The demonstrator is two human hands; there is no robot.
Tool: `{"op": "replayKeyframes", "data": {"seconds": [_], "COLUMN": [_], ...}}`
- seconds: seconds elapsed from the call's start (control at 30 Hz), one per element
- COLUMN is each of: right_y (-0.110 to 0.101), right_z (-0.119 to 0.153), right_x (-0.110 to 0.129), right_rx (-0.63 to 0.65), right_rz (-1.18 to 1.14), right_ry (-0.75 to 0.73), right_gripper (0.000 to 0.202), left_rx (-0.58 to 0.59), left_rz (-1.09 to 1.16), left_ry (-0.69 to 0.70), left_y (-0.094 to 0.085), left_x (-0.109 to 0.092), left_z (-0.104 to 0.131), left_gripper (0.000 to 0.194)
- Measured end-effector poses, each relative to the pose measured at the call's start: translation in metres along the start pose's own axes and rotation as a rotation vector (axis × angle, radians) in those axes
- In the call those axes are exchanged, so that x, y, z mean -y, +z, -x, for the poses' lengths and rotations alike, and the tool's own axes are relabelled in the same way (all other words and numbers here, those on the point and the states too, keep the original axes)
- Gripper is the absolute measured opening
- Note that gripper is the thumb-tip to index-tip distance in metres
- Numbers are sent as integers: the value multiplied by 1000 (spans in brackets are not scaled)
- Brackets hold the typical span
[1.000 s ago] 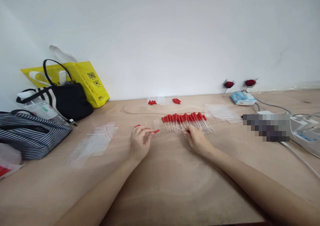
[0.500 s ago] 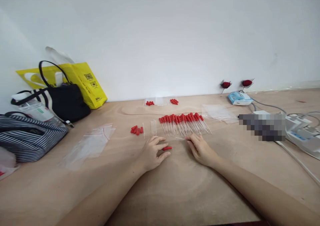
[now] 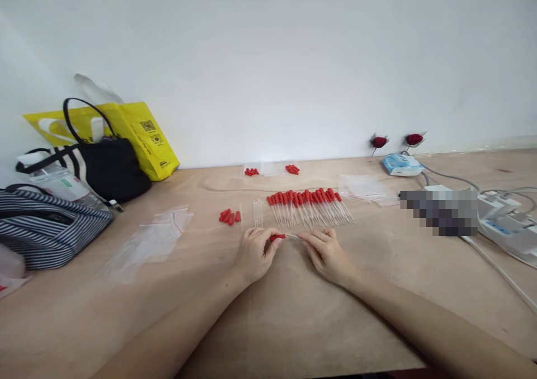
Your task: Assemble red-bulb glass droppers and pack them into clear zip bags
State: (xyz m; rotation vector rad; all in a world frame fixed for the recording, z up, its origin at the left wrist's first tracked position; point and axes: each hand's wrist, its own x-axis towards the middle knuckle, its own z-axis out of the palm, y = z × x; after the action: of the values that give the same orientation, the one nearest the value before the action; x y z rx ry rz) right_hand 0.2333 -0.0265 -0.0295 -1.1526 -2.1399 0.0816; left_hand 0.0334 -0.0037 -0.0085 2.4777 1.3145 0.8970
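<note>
Between the thumb and fingers of my left hand is a red rubber dropper bulb, its end pointing right. My right hand pinches a thin clear glass dropper tube, which points left at the bulb's end. Tube and bulb meet or nearly meet; I cannot tell whether the tube is inside. Just beyond my hands lies a row of droppers with red bulbs. Several bare glass tubes lie left of that row, beside a small pile of loose red bulbs.
Clear zip bags lie at the left and right. More red bulbs lie by the wall on clear plastic. Bags, including a striped one, stand far left. A tissue pack and power strip with cables are at right.
My left fingers have closed on the red bulb and lifted it from between them. My right hand has moved left with the tube, bringing its end to the bulb.
</note>
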Motion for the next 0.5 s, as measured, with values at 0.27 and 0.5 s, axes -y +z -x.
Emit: {"op": "replayKeyframes", "data": {"seconds": [0.27,0.5], "right_y": [6,4], "right_z": [1,-1], "right_x": [4,4], "right_rx": [-18,17], "right_rz": [-39,-29], "right_ry": [-55,-124], "right_gripper": [27,27], "left_rx": [-54,-33], "left_rz": [73,109], "left_ry": [-12,19], "left_y": [5,4], "left_x": [3,2], "left_z": [0,3], "left_gripper": [18,15]}}
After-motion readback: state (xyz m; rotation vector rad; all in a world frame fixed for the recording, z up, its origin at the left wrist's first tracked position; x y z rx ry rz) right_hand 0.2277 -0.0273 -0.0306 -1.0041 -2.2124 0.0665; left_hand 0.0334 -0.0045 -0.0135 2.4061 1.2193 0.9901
